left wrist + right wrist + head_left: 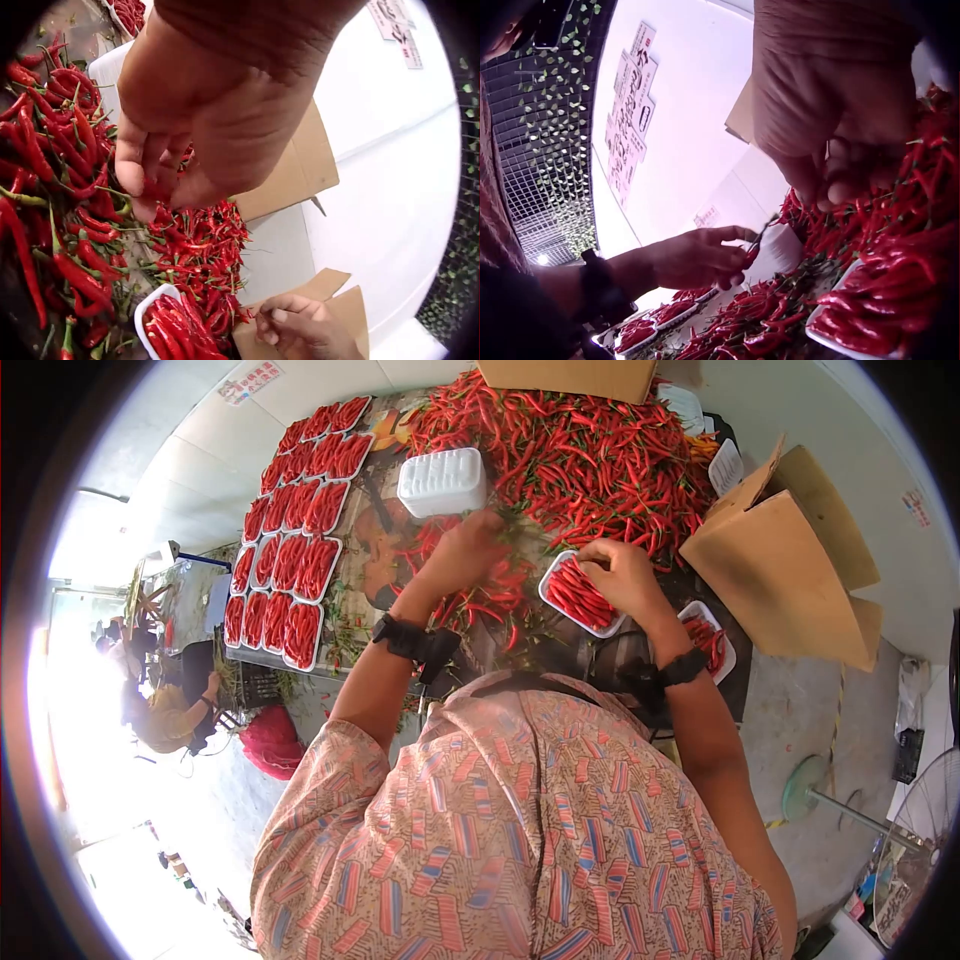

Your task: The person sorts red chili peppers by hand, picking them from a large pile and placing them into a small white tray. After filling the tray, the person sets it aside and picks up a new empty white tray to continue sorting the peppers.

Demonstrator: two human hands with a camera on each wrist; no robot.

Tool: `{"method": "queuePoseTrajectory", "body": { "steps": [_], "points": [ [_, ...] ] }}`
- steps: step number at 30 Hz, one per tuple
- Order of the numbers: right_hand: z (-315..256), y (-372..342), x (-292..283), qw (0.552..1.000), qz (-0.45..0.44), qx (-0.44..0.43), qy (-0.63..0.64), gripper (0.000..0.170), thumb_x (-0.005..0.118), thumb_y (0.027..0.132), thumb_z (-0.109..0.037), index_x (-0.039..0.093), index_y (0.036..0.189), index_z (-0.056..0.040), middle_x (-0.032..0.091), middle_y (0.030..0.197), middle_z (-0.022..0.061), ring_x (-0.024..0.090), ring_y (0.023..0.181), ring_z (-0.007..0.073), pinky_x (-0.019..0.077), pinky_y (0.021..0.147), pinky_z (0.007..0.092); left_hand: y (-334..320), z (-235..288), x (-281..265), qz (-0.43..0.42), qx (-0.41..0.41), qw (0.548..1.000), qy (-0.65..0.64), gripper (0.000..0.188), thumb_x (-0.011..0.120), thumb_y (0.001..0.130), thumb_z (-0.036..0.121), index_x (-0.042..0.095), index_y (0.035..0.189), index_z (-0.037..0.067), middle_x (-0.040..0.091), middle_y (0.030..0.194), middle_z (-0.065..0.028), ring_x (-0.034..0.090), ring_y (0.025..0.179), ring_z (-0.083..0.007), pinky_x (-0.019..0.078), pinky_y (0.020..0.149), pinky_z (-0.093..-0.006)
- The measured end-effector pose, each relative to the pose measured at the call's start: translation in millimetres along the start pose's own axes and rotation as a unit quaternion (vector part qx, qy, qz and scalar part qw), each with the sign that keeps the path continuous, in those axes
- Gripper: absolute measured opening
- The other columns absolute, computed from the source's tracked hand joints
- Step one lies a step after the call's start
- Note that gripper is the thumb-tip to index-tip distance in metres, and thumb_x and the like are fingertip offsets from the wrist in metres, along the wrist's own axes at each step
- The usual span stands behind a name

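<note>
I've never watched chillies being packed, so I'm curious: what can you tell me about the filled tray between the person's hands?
The tray is white and shallow, with rounded corners and a raised rim; it looks like plastic or foam. It sits open side up on the table, filled with glossy red chillies lying mostly side by side. The right hand is at its far edge; whether they touch is unclear.

left hand blurred in head view, upper cardboard box cut off
</note>
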State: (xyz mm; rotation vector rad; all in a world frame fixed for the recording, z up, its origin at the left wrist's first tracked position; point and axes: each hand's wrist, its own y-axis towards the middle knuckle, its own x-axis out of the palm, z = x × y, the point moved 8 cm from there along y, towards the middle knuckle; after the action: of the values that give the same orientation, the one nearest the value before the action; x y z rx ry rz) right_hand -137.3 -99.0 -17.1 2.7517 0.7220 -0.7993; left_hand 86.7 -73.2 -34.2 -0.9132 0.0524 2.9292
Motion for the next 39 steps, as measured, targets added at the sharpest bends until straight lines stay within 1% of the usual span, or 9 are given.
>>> {"method": "queuePoseTrajectory", "body": {
  "steps": [4,9,18,25,27,31,33,36,39],
  "points": [
    [-45,8,13,0.997,0.004,-0.066,-0.036,0.022,0.064,0.078,-0.008,0.065,0.099,-0.0009,0.068,0.089,0.0139,0.068,0.08,0.0229,0.0515,0.072,0.0307,-3,32,4,-0.027,-0.056,0.997,-0.054,0.036,0.065,0.08,0.0,0.051,0.114,0.002,0.063,0.088,-0.0041,0.061,0.086,-0.0111,0.0485,0.073,-0.0253],
    [-64,10,14,0.988,0.048,-0.142,-0.037,0.018,0.066,0.076,-0.009,0.068,0.093,-0.0041,0.066,0.085,0.0127,0.065,0.072,0.0246,0.0503,0.066,0.0322,1,49,4,0.004,0.026,0.975,-0.222,0.03,0.068,0.08,0.006,0.055,0.106,0.0,0.063,0.086,-0.0033,0.06,0.078,-0.0091,0.0494,0.067,-0.0249],
    [-61,7,5,0.985,0.088,-0.136,-0.054,0.013,0.067,0.076,-0.008,0.068,0.087,-0.0024,0.065,0.083,0.0109,0.063,0.069,0.024,0.0489,0.062,0.0322,3,38,19,-0.001,-0.07,0.936,-0.346,0.025,0.066,0.083,0.009,0.058,0.104,-0.002,0.064,0.088,-0.004,0.061,0.077,-0.0104,0.049,0.066,-0.0239],
    [-51,9,10,0.984,0.124,-0.12,-0.048,0.011,0.066,0.076,-0.008,0.067,0.083,-0.0004,0.066,0.078,0.0123,0.065,0.069,0.0237,0.0489,0.062,0.0322,1,63,17,0.045,-0.036,0.96,-0.273,0.02,0.066,0.082,0.01,0.059,0.098,-0.001,0.064,0.082,-0.0029,0.059,0.071,-0.0091,0.0492,0.064,-0.0252],
    [-35,14,9,0.993,0.113,0.001,0.013,0.011,0.065,0.078,-0.01,0.067,0.082,0.0006,0.065,0.072,0.0105,0.063,0.064,0.0173,0.0473,0.06,0.0297,-7,90,5,0.085,-0.022,0.991,-0.097,0.016,0.064,0.083,0.008,0.058,0.094,-0.001,0.062,0.078,-0.0029,0.058,0.07,-0.008,0.0488,0.062,-0.0242],
    [-11,22,9,0.994,0.045,0.078,0.06,0.017,0.065,0.081,-0.014,0.067,0.085,0.0022,0.064,0.068,0.0069,0.058,0.063,0.0097,0.0455,0.059,0.0267,-5,101,-5,0.156,0.052,0.982,-0.093,0.015,0.063,0.084,0.009,0.056,0.094,-0.001,0.061,0.076,-0.0031,0.058,0.068,-0.0075,0.0486,0.061,-0.0236],
    [-27,19,29,0.992,-0.112,-0.048,0.016,0.019,0.065,0.083,-0.016,0.068,0.088,0.0023,0.064,0.07,0.0034,0.054,0.064,0.0064,0.0451,0.06,0.0249,8,84,-12,0.158,0.022,0.967,-0.2,0.014,0.061,0.086,0.007,0.056,0.096,-0.001,0.06,0.077,-0.0019,0.058,0.069,-0.0081,0.0491,0.062,-0.0235],
    [-23,20,-4,0.994,0.002,0.0,0.112,0.018,0.066,0.084,-0.015,0.068,0.091,0.0011,0.065,0.075,0.0037,0.056,0.068,0.0065,0.0459,0.063,0.024,14,68,2,0.102,-0.032,0.902,-0.418,0.015,0.059,0.088,0.005,0.056,0.101,-0.001,0.06,0.08,-0.0015,0.059,0.074,-0.0088,0.0492,0.066,-0.0235],
    [-32,18,-13,0.991,0.0,-0.007,0.136,0.018,0.066,0.083,-0.012,0.068,0.094,0.0015,0.067,0.081,0.0039,0.057,0.072,0.0066,0.0467,0.067,0.023,12,61,17,0.041,-0.065,0.882,-0.465,0.018,0.055,0.09,0.006,0.057,0.108,0.0,0.058,0.082,0.0015,0.057,0.076,-0.0079,0.047,0.069,-0.0215]
  ]
}}
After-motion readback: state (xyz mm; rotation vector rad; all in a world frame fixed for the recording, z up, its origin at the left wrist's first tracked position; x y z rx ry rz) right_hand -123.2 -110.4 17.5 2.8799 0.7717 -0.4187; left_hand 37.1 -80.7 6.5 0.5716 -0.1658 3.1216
